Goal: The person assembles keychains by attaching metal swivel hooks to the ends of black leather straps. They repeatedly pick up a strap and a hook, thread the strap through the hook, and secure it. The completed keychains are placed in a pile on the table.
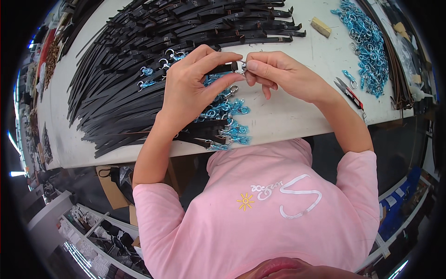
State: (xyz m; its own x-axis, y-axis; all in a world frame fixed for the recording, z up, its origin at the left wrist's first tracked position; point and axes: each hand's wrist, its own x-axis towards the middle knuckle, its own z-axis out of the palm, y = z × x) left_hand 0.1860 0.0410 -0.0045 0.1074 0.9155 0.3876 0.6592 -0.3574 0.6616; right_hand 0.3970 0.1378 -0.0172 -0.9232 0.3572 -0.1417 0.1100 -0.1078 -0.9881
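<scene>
My left hand [195,76] is closed round a black strap [225,69], its thumb and forefinger reaching either side of the strap's end. A silver metal ring [241,67] sits at that end, between the two hands. From the right, my right hand [283,74] pinches the ring between thumb and fingers. Below the left hand, metal swivel clasps with blue plastic film [232,111] lie on the ends of other straps. One bare silver clasp [231,91] shows just under the left thumb. The left hand's lower fingers are partly hidden.
Many black straps [121,97] cover the table's left and back. A pile of blue-wrapped clasps [367,46] lies at the right, with one loose clasp [349,79] and red-handled snips [349,94] near it. A yellowish block [320,28] sits at the back on the white table [297,121].
</scene>
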